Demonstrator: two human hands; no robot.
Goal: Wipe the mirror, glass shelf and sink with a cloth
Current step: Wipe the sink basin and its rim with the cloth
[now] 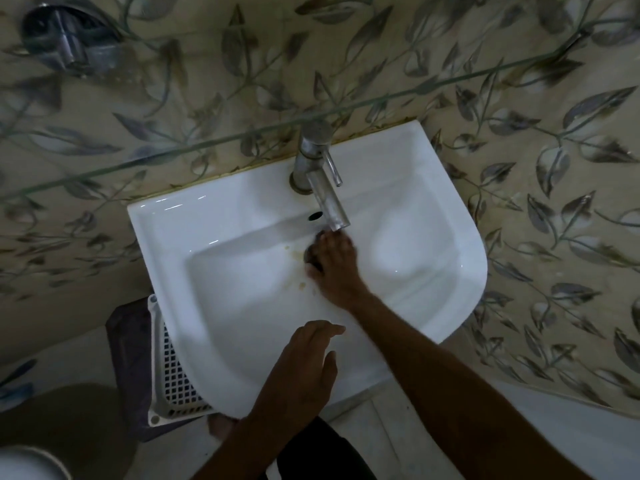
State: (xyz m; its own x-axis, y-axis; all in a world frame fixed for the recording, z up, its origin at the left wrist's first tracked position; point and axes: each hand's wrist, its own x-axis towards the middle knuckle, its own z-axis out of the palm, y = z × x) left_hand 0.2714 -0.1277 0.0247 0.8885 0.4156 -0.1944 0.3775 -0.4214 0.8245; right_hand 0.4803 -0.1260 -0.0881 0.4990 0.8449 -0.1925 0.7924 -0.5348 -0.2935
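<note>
Seemingly scrubbing the sink [433, 258] drain, the right hand [334, 268] grips something dark, while the left hand [304, 362] hovers, fingers relaxed.

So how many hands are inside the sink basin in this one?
1. The right hand is down in the sink at the drain, under the tap. The left hand rests on the front rim.

right hand [330, 268] reaching forward, left hand [304, 362] open, relaxed
</note>
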